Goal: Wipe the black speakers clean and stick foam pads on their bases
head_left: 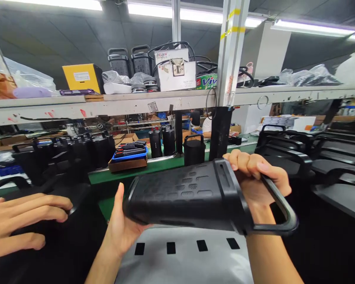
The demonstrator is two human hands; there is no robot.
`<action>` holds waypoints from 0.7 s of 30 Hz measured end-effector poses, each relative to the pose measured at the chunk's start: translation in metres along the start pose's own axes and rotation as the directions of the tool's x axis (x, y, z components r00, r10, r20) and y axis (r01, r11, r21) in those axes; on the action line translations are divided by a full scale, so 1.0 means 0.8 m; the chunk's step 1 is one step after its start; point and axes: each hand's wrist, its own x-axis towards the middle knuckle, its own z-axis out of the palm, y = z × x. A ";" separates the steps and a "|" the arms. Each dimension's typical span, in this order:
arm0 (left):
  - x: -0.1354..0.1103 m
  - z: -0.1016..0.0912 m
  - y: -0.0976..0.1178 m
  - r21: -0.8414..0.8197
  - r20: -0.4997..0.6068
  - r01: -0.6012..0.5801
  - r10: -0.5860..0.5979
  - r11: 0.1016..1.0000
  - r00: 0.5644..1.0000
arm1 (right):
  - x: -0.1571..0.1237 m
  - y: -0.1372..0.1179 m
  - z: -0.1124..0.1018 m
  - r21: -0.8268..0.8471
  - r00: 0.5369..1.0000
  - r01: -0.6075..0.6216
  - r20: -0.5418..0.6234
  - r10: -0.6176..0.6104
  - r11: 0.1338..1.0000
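A black portable speaker (177, 193) with a textured side and a loop handle lies tilted on its side in the air before me. My left hand (121, 225) holds its narrower far end, thumb upright beside the edge and fingers hidden beneath. At the handle end, my right hand (254, 173) is closed with its fingers curled by the rim and the handle (279, 213). Under the speaker is a grey surface (186, 268) with several black squares on it. Another person's hand (26, 225) reaches in from the left, over dark objects.
Similar black units stand at the left (97, 152) and right (286, 150). A blue tray (130, 154) of dark parts sits on a green bench (162, 163). Overhead runs a white shelf (130, 101) with a yellow box (83, 79) and a white case (177, 77). A metal post (232, 51) rises there.
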 end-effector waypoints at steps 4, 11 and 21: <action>-0.005 0.005 -0.007 0.012 -0.078 0.071 -0.070 0.997 0.994 | 0.000 0.003 -0.002 -0.017 0.999 -0.028 0.027 0.028 0.999; -0.003 0.022 -0.009 -0.029 -0.253 -0.056 0.047 0.998 0.966 | 0.009 0.014 -0.017 -0.108 0.986 -0.162 -0.056 0.157 0.981; -0.045 0.009 0.006 0.082 -0.247 -0.659 0.655 0.748 0.714 | 0.017 0.036 -0.030 -0.350 0.742 -0.644 -0.070 0.667 0.680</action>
